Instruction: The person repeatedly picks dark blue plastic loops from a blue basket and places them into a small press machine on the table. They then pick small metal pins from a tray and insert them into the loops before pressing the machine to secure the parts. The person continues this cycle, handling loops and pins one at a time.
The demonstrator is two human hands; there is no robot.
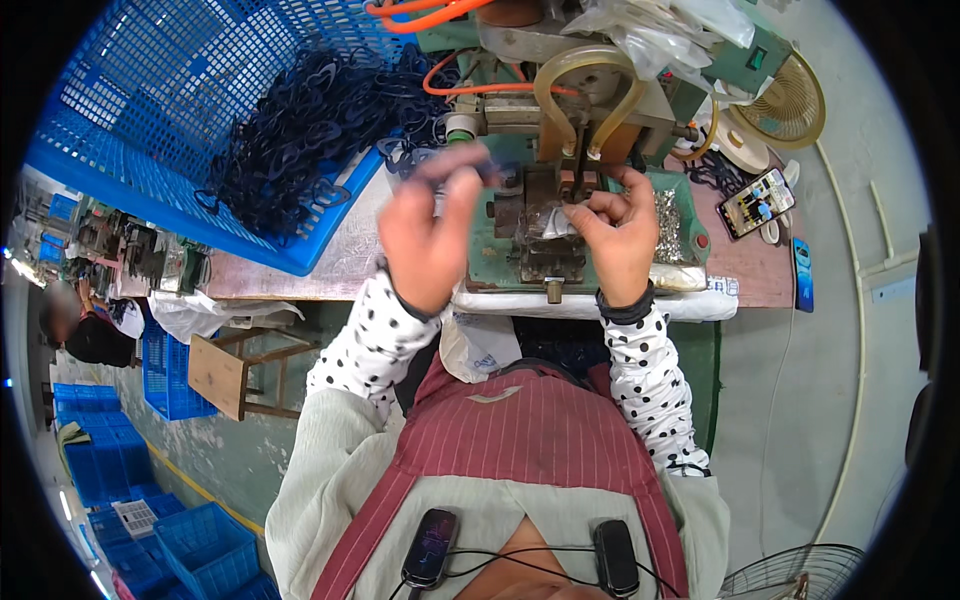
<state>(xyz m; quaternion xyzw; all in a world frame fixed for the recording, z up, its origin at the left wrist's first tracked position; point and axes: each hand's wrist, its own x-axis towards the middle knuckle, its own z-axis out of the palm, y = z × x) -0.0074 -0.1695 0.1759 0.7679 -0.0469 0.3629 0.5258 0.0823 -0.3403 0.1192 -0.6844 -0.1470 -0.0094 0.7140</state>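
Observation:
In front of me stands a green bench machine (490, 255) with a metal work block under its head. My right hand (622, 235) is at the right side of this block, its fingers curled and pinched together. A small whitish, see-through piece (560, 223) lies by the fingertips; whether they grip it or something smaller is hidden. My left hand (430, 235) is raised at the machine's left side, smeared by motion, so its hold cannot be made out. Just beyond it, a few dark blue looped pieces (405, 155) lie between basket and machine.
A blue plastic basket (290, 258) heaped with dark blue loops (300, 130) fills the far left. Right of the machine are a green tray of small metal parts (665, 215), a phone (757, 204) and a fan (790, 100). A wooden stool (218, 375) stands at left.

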